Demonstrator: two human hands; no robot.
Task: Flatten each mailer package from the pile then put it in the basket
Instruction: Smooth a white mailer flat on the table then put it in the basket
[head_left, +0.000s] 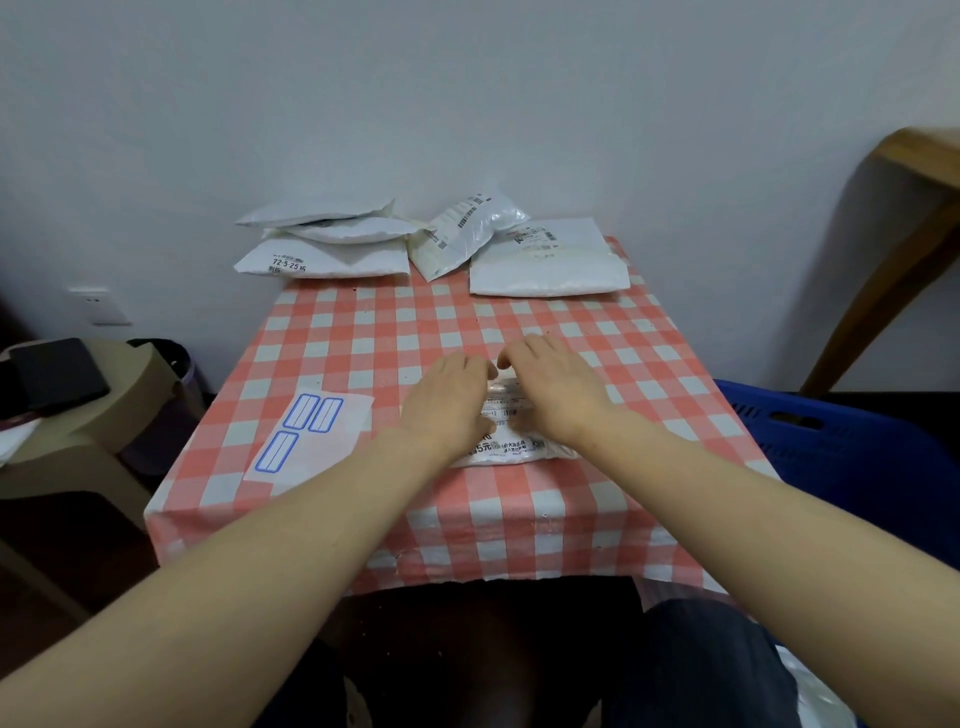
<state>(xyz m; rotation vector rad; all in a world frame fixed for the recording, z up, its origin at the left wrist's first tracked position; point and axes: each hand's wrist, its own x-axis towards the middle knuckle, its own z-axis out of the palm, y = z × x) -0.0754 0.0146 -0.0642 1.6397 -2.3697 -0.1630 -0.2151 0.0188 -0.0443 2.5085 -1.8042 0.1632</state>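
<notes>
A white mailer package (511, 439) with a printed label lies flat on the checked tablecloth in front of me. My left hand (451, 400) and my right hand (556, 384) both rest palm down on it, fingers spread over its far half. At the table's far edge lies the pile of white mailers: a stack (324, 244) at the left, a tilted one (462, 231) in the middle and a large flat one (548, 265) at the right. The blue basket (831, 431) stands beside the table at my right.
A sheet of blue-framed labels (311, 436) lies on the red and white checked table (571, 519) left of my hands. A beige stool (78, 431) with a black object stands at the left. A wooden table leg (893, 260) slants at the far right.
</notes>
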